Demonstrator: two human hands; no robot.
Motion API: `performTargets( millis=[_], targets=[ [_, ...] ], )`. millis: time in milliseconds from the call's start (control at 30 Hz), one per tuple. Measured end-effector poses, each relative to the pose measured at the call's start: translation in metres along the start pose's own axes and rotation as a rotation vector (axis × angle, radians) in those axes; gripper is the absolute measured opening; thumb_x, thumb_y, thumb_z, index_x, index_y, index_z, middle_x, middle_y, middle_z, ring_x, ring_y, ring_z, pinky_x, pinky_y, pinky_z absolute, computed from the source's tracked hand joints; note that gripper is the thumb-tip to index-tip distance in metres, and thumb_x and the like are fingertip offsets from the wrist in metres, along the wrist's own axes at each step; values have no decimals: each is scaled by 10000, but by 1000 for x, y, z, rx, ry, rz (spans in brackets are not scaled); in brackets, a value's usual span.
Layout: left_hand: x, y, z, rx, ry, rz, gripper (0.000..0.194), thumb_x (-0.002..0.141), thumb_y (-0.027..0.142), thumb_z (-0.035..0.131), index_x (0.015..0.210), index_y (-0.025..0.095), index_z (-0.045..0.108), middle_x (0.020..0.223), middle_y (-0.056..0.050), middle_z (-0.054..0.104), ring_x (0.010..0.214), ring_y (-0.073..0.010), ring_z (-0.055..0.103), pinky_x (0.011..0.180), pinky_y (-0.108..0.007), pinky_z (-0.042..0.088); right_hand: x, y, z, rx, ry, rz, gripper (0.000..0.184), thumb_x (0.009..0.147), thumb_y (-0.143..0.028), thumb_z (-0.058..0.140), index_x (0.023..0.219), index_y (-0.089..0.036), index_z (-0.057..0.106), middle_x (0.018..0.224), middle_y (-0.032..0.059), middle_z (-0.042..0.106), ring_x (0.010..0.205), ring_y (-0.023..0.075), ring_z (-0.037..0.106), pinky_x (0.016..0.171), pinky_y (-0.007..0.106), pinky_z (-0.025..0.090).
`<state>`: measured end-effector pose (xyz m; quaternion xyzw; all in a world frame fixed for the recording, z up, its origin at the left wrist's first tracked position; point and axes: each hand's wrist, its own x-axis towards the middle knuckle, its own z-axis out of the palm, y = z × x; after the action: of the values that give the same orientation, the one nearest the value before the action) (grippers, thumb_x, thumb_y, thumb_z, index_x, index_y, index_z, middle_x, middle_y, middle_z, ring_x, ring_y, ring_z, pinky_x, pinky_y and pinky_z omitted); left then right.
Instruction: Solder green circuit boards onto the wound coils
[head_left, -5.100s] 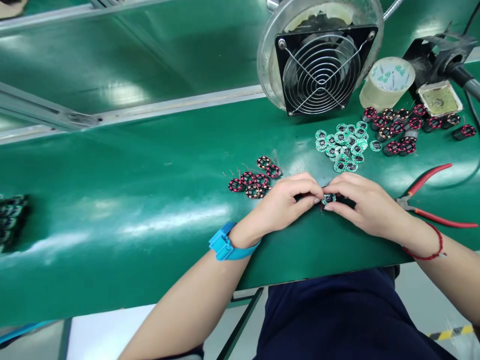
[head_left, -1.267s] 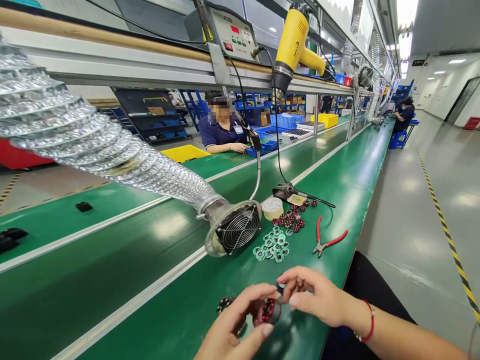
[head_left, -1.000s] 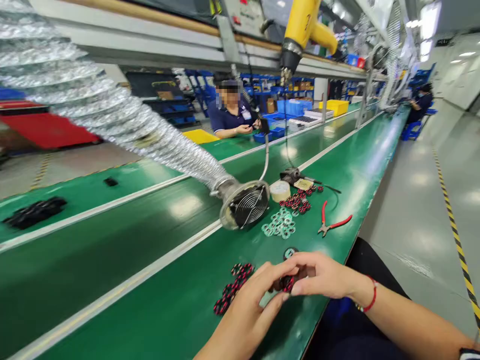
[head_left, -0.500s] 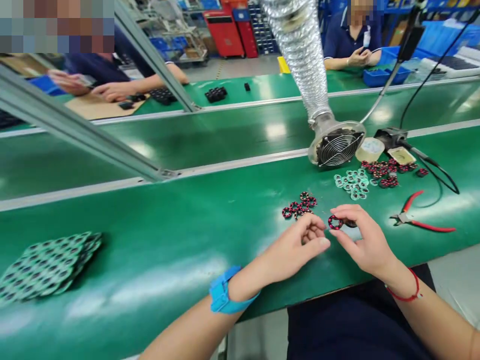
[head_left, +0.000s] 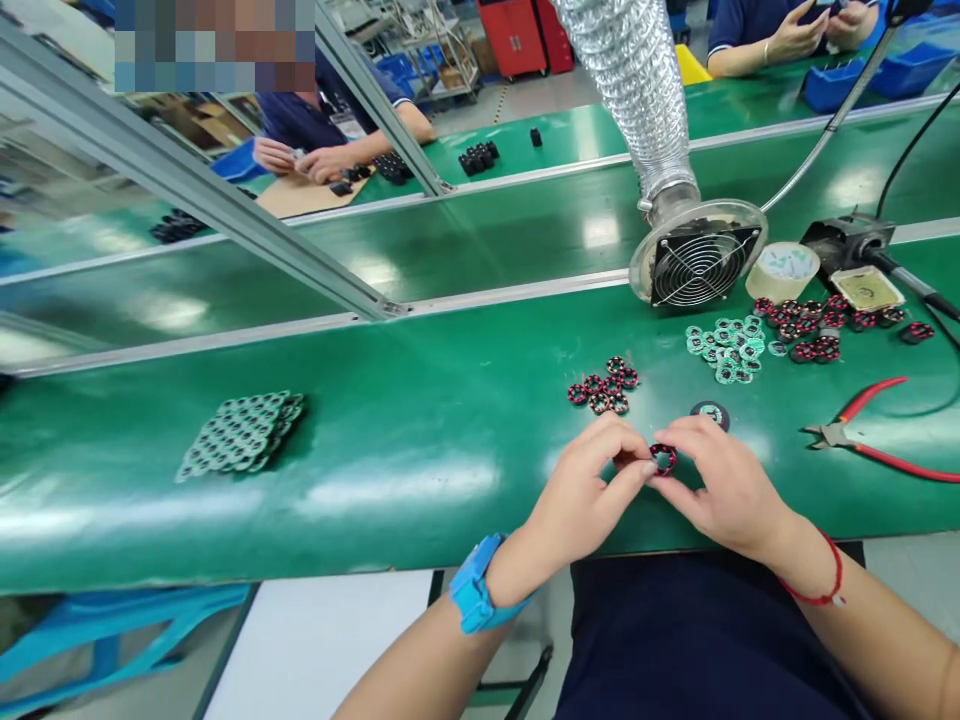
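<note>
A small ring-shaped motor stator [head_left: 663, 460] with red and black windings is between my hands, just over the green bench. My right hand [head_left: 724, 485] pinches its right side with thumb and fingers. My left hand [head_left: 589, 490], with a blue strap at the wrist, is closed at its left edge, thumb and fingertips against it. Behind my right fingers lies a dark round piece with a green centre [head_left: 710, 414]. Several similar stators [head_left: 604, 385] lie beyond my left hand. A heap of small round green circuit boards [head_left: 726, 348] is farther back.
Red-handled cutters [head_left: 834, 434] lie open at right. Behind them are more stators [head_left: 806, 325], a tape roll [head_left: 782, 270], a soldering iron stand [head_left: 847, 245] and a fan on a duct [head_left: 701, 265]. Stacked board panels [head_left: 240, 435] lie left. Co-workers' hands [head_left: 326, 163] are across the bench.
The view swung up along the bench and came back down. Half a second ago my left hand was apart from the stator; now its fingers touch it. The dark round piece has come into sight.
</note>
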<state>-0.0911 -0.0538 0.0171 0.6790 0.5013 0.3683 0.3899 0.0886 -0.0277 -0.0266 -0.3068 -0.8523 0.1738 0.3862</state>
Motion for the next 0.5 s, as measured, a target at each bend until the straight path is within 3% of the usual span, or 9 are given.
performTargets(
  millis=[100, 167, 233, 267, 333, 400, 500],
  targets=[
    [-1, -5, 10, -17, -3, 55, 150, 889, 260, 578, 760, 184, 582, 765, -29, 576, 743, -151, 518, 714, -284, 418, -10, 3, -16, 48, 11, 15, 331, 909, -247, 577, 1216, -219, 457, 984, 62, 623, 903, 197, 624, 767, 363, 565],
    [-1, -11, 21, -153, 121, 38, 180, 881, 293, 606, 746, 184, 562, 744, -18, 554, 716, -140, 515, 691, -273, 421, -18, 7, -30, 51, 69, 58, 335, 898, -260, 601, 1201, -226, 462, 971, 58, 613, 891, 197, 622, 750, 358, 566],
    [2, -15, 37, -362, 291, -44, 190, 891, 327, 600, 779, 191, 529, 736, 4, 523, 675, -119, 504, 648, -251, 419, -27, 11, -43, 14, 132, 107, 353, 884, -262, 624, 1196, -227, 464, 974, 65, 607, 889, 204, 621, 733, 357, 566],
    [4, -14, 45, -459, 318, -103, 178, 900, 347, 585, 828, 197, 521, 755, 10, 521, 659, -111, 502, 626, -242, 419, -32, 13, -48, -16, 149, 123, 361, 878, -261, 632, 1197, -229, 465, 978, 70, 606, 891, 210, 622, 725, 361, 567],
    [9, -6, 62, -562, 210, -212, 200, 903, 391, 565, 957, 206, 512, 831, 3, 540, 666, -105, 511, 612, -237, 427, -42, 17, -57, -81, 146, 133, 369, 876, -253, 630, 1204, -236, 461, 979, 75, 607, 880, 218, 626, 714, 372, 569],
    [16, 8, 76, -494, -8, -258, 265, 869, 406, 601, 1004, 194, 516, 881, -13, 548, 711, -113, 514, 644, -245, 435, -51, 21, -62, -137, 123, 134, 370, 883, -233, 609, 1218, -245, 451, 978, 72, 608, 868, 218, 628, 712, 382, 570],
    [27, 26, 88, -274, -153, -246, 190, 846, 338, 612, 829, 174, 517, 769, 11, 503, 682, -107, 446, 631, -235, 387, -62, 25, -65, -190, 106, 119, 397, 885, -189, 580, 1248, -246, 431, 981, 66, 613, 861, 209, 625, 721, 375, 568]
  ],
)
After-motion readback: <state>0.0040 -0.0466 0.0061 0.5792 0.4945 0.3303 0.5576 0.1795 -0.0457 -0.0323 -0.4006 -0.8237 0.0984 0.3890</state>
